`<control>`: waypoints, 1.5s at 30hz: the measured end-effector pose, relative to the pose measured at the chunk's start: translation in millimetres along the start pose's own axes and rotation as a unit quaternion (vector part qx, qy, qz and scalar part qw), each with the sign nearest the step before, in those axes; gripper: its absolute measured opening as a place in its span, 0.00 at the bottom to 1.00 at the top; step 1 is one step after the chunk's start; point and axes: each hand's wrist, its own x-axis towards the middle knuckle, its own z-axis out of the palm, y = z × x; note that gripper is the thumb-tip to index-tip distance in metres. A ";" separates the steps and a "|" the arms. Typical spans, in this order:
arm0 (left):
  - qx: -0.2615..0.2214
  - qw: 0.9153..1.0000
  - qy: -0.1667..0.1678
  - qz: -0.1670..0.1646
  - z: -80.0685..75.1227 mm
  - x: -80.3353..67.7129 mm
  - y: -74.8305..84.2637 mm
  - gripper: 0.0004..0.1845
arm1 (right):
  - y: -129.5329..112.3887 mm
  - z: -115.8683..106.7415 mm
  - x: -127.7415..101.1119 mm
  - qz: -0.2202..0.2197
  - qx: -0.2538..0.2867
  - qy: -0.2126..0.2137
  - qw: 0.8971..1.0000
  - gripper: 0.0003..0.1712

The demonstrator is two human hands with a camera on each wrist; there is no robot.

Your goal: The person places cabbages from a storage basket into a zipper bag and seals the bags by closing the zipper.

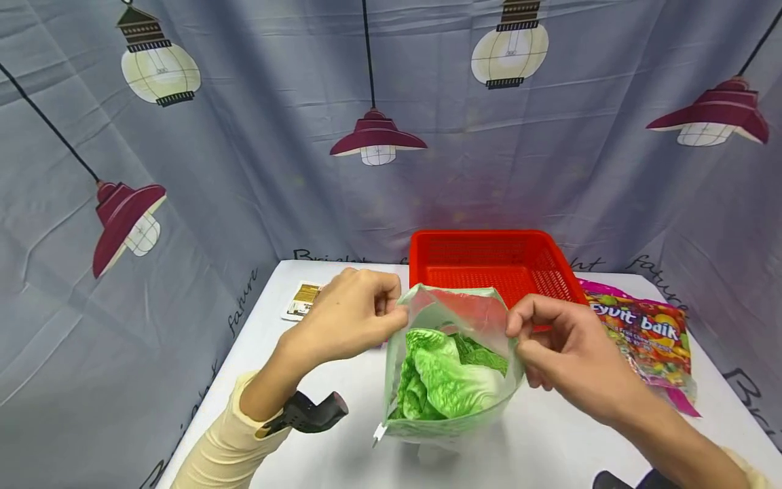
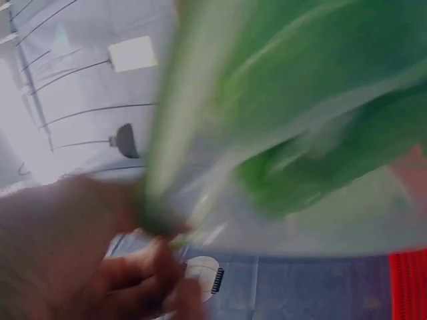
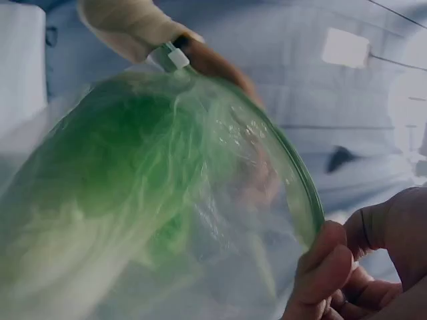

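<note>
A clear plastic bag (image 1: 449, 407) with a green rim stands on the white table, holding a green leafy lettuce (image 1: 446, 373). My left hand (image 1: 354, 316) pinches the bag's left rim. My right hand (image 1: 550, 339) pinches the right rim, and the mouth is held open between them. In the left wrist view the bag (image 2: 287, 133) fills the frame, blurred, with my left fingers (image 2: 147, 273) curled on its edge. The right wrist view shows the lettuce (image 3: 120, 193) through the plastic and my right fingertips (image 3: 327, 263) on the green rim.
A red mesh basket (image 1: 489, 261) stands just behind the bag. A colourful candy packet (image 1: 647, 336) lies at the right of the table (image 1: 342, 435). A small card or sachet (image 1: 302, 300) lies at the back left. A printed curtain surrounds the table.
</note>
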 end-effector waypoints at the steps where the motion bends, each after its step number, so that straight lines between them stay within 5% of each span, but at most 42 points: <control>1: 0.007 0.999 0.033 0.008 4.0 2.5 -0.6 0.12 | -0.1 -0.8 0.4 -0.002 0.001 0.020 1.000 0.14; 4: 0.025 0.990 0.137 0.019 11.1 7.9 -2.3 0.11 | -0.2 -7.8 -0.8 -0.018 0.031 0.066 0.997 0.13; 6: 0.015 0.987 0.157 0.029 14.4 9.9 -3.2 0.09 | 0.7 -10.7 -1.4 -0.011 0.028 0.061 0.998 0.13; 9: -0.030 0.991 0.117 0.051 21.0 11.3 -4.2 0.04 | 3.8 -10.1 1.2 0.006 -0.021 0.007 1.000 0.12; 12: -0.084 0.991 0.075 0.072 28.2 12.6 -4.3 0.03 | 7.1 -7.7 8.9 -0.020 -0.130 0.000 0.991 0.16; 17: -0.135 0.986 0.049 0.087 36.5 15.7 -3.0 0.08 | 15.3 -11.9 29.6 -0.072 -0.304 0.050 0.949 0.26; 23: -0.205 0.976 0.031 0.063 35.8 1.0 -14.1 0.17 | 30.2 -23.7 39.8 -0.008 -0.273 0.059 0.960 0.03; 27: -0.234 0.970 0.009 0.067 35.9 -29.8 -29.4 0.28 | 32.8 -33.3 37.1 -0.004 -0.254 0.126 0.959 0.04; 31: -0.189 0.976 -0.006 0.105 53.6 -57.2 -31.5 0.39 | 34.6 -36.9 36.6 -0.019 -0.216 0.169 0.962 0.06; 34: -0.156 0.973 0.060 0.156 72.8 -62.3 -25.8 0.30 | 37.4 -35.5 39.5 -0.056 -0.193 0.181 0.963 0.09; 38: -0.177 0.945 0.193 0.195 82.4 -55.6 -25.9 0.11 | 36.5 -37.0 41.9 -0.099 -0.198 0.182 0.958 0.10; 41: -0.201 0.934 0.254 0.153 71.3 -49.4 -34.4 0.08 | 28.2 -43.8 37.0 -0.090 -0.205 0.174 0.959 0.09; 45: -0.209 0.940 0.261 0.065 59.0 -40.3 -44.7 0.06 | 18.3 -49.4 26.4 -0.052 -0.205 0.137 0.968 0.08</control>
